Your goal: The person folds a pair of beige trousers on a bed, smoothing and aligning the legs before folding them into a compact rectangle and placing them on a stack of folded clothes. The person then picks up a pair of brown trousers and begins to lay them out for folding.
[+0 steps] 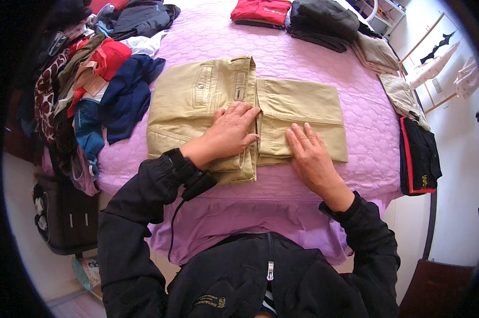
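Observation:
Khaki trousers (176, 95) lie partly folded across the middle of a bed with a pink quilted cover (207, 43). The waistband and a buttoned pocket are on the left part; the folded legs lie to the right. My left hand (233, 129) rests on the trousers by the waistband edge, fingers somewhat spread, its thumb beside the edge. My right hand (311, 155) lies flat on the folded legs, fingertips just below a seam. Neither hand visibly grips the cloth. A black device with a cable (199, 185) sits at my left wrist.
Loose clothes, including a navy garment (128, 95), are heaped at the left. Folded red garments (261, 12) and dark garments (322, 22) lie at the far edge. Beige folded clothes (376, 51) and a black-and-red garment (420, 159) line the right edge. A dark case (68, 214) stands lower left.

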A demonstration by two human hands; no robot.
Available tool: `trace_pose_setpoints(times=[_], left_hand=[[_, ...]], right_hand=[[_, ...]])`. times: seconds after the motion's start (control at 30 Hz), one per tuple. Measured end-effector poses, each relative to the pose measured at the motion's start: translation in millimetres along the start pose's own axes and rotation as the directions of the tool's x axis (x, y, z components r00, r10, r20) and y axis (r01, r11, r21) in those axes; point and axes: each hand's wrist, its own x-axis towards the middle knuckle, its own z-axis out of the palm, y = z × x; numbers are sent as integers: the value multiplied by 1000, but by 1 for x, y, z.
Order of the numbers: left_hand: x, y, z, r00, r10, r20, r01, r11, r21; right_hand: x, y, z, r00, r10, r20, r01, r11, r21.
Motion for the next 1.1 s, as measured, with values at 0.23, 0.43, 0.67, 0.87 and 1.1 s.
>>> trace_pose_setpoints(times=[0.23, 0.43, 0.67, 0.87, 1.1], left_hand=[[1, 2, -8, 995, 9, 95, -10, 1000, 0], [1, -2, -14, 980, 22, 196, -12, 999, -53], [1, 0, -13, 968, 10, 250, -5, 1000, -22], [4, 12, -43, 949, 111, 295, -99, 994, -56], [73, 2, -86, 900, 182, 395, -193, 981, -12]], right_hand=[[-5, 24, 10, 981, 192, -20, -193, 976, -103], [-6, 33, 5, 977, 194, -88, -206, 968, -145], [-14, 37, 2, 977, 209, -39, -211, 934, -289], [-14, 37, 12, 955, 296, 13, -273, 896, -350], [-34, 56, 5, 956, 270, -118, -280, 956, -81]])
